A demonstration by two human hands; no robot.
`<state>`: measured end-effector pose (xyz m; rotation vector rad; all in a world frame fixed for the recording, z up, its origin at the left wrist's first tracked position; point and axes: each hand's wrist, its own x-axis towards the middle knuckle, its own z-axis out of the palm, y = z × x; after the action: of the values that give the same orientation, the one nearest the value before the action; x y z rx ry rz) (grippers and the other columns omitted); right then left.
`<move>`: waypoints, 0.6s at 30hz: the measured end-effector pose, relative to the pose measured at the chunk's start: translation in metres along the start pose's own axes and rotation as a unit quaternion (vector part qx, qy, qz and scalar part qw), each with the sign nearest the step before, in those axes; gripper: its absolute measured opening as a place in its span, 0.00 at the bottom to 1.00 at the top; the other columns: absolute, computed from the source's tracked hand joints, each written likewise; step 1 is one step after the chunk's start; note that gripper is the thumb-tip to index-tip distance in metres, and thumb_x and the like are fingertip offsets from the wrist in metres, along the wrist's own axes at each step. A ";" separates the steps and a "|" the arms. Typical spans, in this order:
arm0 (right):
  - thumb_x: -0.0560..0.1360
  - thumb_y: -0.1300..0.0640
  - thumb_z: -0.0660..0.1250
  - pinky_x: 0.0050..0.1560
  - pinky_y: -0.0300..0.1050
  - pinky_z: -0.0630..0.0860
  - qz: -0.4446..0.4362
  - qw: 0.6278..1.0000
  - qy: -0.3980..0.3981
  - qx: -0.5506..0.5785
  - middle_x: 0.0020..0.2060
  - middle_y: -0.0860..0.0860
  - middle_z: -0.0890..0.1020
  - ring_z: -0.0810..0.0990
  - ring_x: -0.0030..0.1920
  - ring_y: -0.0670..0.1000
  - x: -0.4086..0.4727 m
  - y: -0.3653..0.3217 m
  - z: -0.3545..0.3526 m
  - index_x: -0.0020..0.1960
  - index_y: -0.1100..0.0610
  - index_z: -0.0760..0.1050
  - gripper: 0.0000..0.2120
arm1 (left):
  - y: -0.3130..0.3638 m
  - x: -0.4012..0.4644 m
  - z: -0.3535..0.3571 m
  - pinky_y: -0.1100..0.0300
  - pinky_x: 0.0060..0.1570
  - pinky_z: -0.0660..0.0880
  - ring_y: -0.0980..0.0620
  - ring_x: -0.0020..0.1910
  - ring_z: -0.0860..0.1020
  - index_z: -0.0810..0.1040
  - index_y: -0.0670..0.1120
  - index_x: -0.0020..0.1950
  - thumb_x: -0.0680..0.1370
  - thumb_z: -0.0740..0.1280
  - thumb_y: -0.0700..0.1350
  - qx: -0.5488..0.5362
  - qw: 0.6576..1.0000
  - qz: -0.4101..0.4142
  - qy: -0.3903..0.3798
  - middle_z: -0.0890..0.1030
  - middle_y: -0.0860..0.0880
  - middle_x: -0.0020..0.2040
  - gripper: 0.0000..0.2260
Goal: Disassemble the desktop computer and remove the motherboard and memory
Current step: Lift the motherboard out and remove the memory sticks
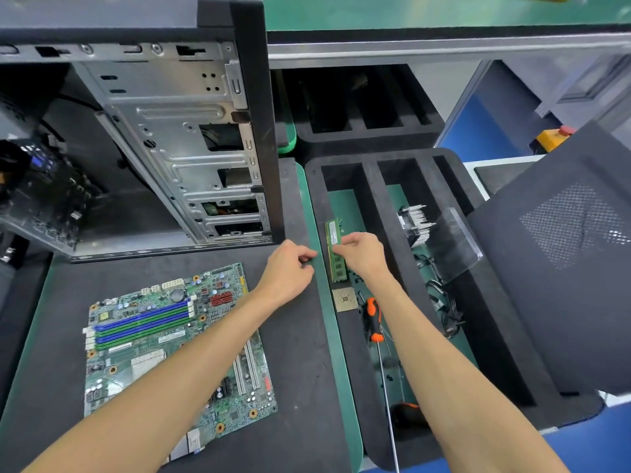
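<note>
The right hand (362,256) pinches a memory stick (335,249) in the foam tray (372,186); the left hand (288,268) hovers loosely curled, grasping nothing. The motherboard (170,339) lies near the desk's front edge, a screwdriver (374,319) in the tray.

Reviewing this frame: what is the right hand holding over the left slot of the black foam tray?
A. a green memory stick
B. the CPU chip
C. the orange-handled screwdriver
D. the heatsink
A: the right hand pinches a green memory stick in the foam tray; the screwdriver, CPU chip and heatsink lie untouched.
</note>
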<state>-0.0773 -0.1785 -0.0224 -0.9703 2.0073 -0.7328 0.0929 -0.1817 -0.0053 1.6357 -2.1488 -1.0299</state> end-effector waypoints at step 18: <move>0.80 0.52 0.64 0.45 0.36 0.73 -0.254 0.967 0.032 0.007 0.43 0.41 0.78 0.77 0.44 0.39 -0.111 -0.038 0.065 0.56 0.48 0.78 0.07 | -0.060 -0.086 -0.075 0.72 0.41 0.68 0.62 0.46 0.76 0.81 0.52 0.49 0.79 0.65 0.38 -0.076 0.975 -0.014 0.210 0.80 0.59 0.47 0.10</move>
<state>0.0363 -0.1177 0.0148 -1.4949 1.8144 -1.0586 0.2102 -0.1382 0.0267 1.6400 -1.7337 -0.7507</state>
